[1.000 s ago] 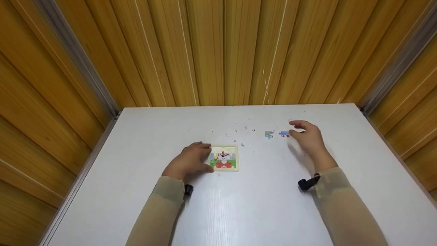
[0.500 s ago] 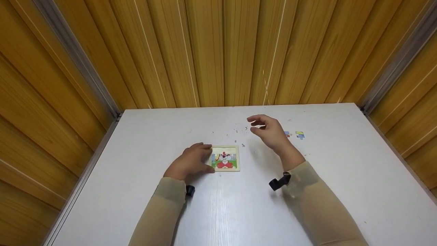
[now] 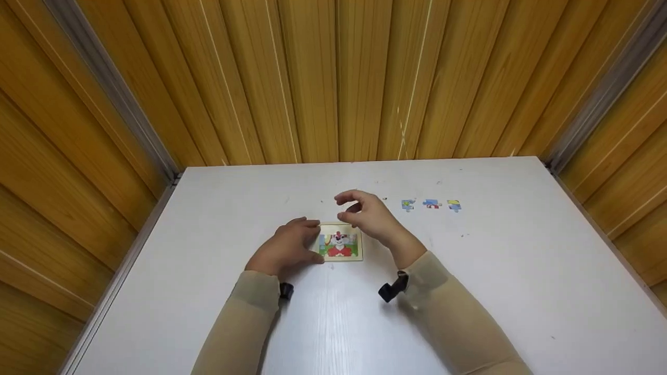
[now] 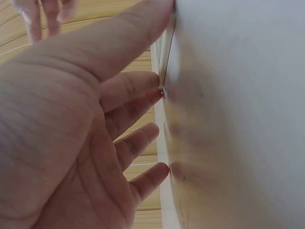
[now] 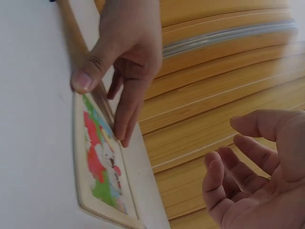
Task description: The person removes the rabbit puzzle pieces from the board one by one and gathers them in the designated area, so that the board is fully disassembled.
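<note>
A wooden puzzle tray (image 3: pixel 361 250) lies flat on the white table, with a picture of a white-faced animal in red filling its lower part and a bare strip along the top. My left hand (image 3: pixel 285 245) holds the tray by its left side, thumb at the near corner (image 5: pixel 82 83) and fingertips at the far edge. Above the tray's far right corner hovers my right hand (image 3: pixel 372 216), fingers loosely bent and thumb apart from them. Nothing shows between those fingers in the right wrist view (image 5: pixel 259 171).
Three loose jigsaw pieces lie in a row to the right: a left one (image 3: pixel 407 205), a middle one (image 3: pixel 432 203) and a right one (image 3: pixel 454 205). Dark specks dot the table (image 3: pixel 500 271). A wood-look panel wall (image 3: pixel 338 78) rises behind its far edge.
My right hand has moved left from beside the loose pieces to above the tray, leaving all three pieces in sight. My left hand stays at the tray's left side.
</note>
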`<state>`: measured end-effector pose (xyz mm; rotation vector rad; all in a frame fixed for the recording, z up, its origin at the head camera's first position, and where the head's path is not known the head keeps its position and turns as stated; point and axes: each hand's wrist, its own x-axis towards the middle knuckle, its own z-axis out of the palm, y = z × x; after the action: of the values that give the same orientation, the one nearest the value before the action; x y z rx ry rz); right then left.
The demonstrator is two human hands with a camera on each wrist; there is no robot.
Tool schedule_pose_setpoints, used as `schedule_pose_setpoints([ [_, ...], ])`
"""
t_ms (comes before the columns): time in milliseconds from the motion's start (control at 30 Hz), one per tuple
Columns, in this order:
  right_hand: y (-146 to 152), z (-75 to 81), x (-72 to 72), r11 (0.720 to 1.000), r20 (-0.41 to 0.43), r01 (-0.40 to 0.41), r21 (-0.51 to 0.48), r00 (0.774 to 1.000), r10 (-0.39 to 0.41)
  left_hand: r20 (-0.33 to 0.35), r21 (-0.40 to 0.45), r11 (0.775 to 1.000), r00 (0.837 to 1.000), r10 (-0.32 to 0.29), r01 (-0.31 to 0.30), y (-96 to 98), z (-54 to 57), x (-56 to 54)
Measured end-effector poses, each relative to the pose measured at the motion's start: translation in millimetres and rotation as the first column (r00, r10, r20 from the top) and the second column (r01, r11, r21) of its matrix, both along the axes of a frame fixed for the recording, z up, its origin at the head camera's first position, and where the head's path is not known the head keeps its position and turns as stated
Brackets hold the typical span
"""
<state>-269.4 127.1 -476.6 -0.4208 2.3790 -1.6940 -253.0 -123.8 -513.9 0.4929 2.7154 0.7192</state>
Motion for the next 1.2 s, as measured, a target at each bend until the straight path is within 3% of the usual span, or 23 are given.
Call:
schedule_pose_setpoints([
  [333, -17, -35.7, -3.5, 0.986, 0.073, -0.111, 0.125, 0.992, 0.103, -0.027, -0.040, 0.999, 0.999, -0.023, 0.022, -5.6, -0.9, -0.8],
  [500, -20, -47.8, -5.6, 0.963, 0.050, -0.165, 0.211, 0.986, 0.158, -0.021, -0.021, 0.999, 0.999, -0.025, 0.024, -8.7, -1.8, -0.3],
  [733, -26, -53.3, 0.2, 0.916, -0.064, -0.185, 0.355, 0.973, 0.221, -0.034, -0.030, 0.999, 0.999, -0.041, 0.040, -11.3, -4.9, 0.5],
  [933, -30, -56.6, 4.2, 0.884, -0.083, -0.173, 0.434, 0.970, 0.230, -0.037, -0.018, 0.999, 0.998, -0.043, 0.043, -10.1, -2.8, 0.6],
  [1200, -30, -56.5, 4.6, 0.885, -0.117, -0.165, 0.436, 0.964, 0.237, -0.040, -0.028, 0.998, 0.998, -0.048, 0.047, -7.6, 0.3, -0.9],
])
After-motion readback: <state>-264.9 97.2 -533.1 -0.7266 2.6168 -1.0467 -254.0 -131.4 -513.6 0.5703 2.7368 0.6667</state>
